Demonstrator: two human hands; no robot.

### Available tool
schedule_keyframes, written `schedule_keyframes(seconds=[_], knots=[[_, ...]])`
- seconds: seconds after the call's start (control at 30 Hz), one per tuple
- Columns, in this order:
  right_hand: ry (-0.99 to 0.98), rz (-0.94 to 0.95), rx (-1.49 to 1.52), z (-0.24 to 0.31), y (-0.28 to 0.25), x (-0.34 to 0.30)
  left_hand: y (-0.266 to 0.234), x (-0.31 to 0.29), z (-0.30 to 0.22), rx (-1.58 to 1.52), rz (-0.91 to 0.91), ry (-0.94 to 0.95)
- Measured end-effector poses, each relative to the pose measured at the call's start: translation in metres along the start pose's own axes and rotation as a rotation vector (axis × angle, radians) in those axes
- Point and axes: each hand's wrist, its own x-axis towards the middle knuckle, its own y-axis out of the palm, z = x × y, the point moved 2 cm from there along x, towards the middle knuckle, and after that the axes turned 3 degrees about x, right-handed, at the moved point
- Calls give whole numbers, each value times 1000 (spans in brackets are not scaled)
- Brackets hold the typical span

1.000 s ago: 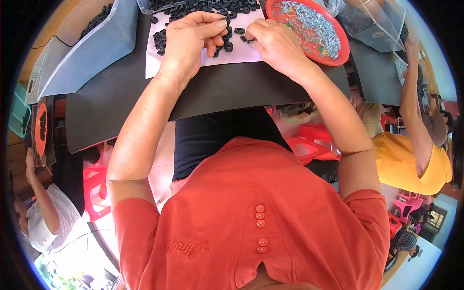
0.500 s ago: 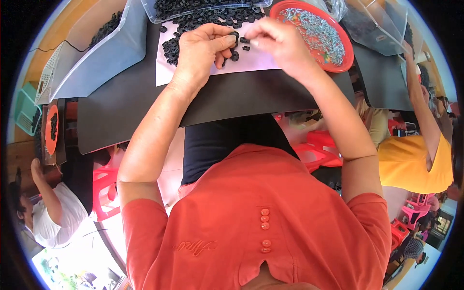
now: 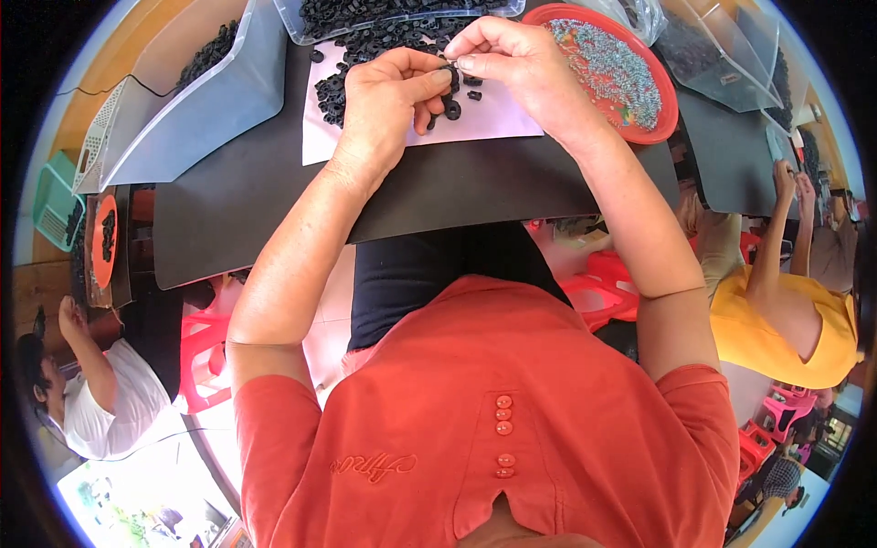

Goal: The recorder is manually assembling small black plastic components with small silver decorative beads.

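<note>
Over a white sheet, my left hand pinches a small black ring-like part between thumb and fingers. Right beside it, my right hand has its thumb and forefinger pressed together at the top of that part. Something tiny may sit in that pinch, too small to make out. A pile of small black parts spreads over the sheet behind my left hand. Several loose black parts lie just below my fingertips. To the right, a round red tray holds many tiny silvery-blue pieces.
A clear container of black parts stands at the back. Large translucent bins flank me, left and right. The dark tabletop ends before my lap. Co-workers sit at left and right, in yellow.
My right hand has moved up and inward, its fingertips now meeting the black part in my left hand. The right co-worker's hands have come together.
</note>
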Motion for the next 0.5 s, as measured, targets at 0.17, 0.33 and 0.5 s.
schedule_keyframes(seconds=[0.17,0.33,0.5], knots=[[61,-71,150,-5,5,1,0,0,-3,35,-38,24],[171,-55,301,-5,2,-1,3,0,-2,0,-39,38],[94,-101,203,3,-3,-2,3,1,2,-16,-78,76]])
